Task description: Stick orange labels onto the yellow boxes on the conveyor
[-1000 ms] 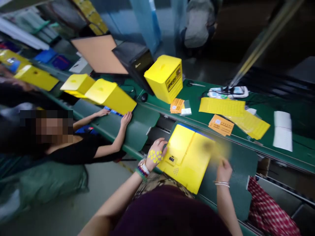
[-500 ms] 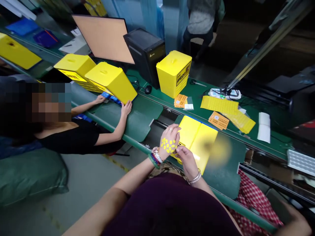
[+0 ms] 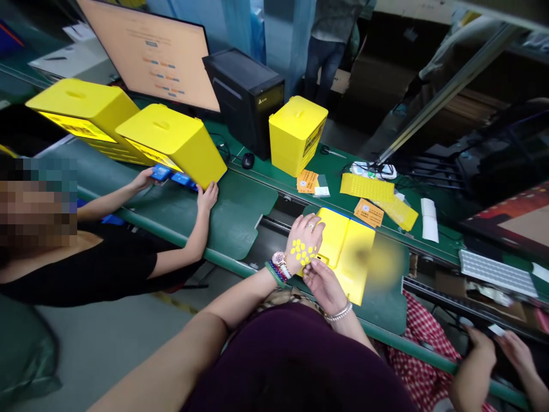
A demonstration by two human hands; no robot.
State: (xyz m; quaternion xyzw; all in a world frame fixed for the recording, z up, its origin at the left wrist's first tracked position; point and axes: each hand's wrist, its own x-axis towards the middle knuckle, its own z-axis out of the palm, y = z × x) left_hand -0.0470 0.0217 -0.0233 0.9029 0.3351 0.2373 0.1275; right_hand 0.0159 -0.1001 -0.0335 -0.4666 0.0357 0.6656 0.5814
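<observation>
A yellow box [image 3: 349,254] lies flat on a green pad of the conveyor in front of me. My left hand [image 3: 305,243] rests on its near left edge with fingers curled, and several small yellow round stickers are stuck on the back of this hand. My right hand [image 3: 322,281] sits just below it, its fingertips pinched at the stickers on my left hand; what the fingers hold is too small to see.
A seated person on the left holds a yellow box [image 3: 171,143] tipped on the conveyor. Behind stand another yellow box [image 3: 295,133], a black computer tower [image 3: 244,97], a monitor [image 3: 150,51], and sticker sheets [image 3: 366,187]. Another person's hands [image 3: 493,346] show at lower right.
My right hand came from the box's right side over to the back of my left hand. The view also shifted up and to the right.
</observation>
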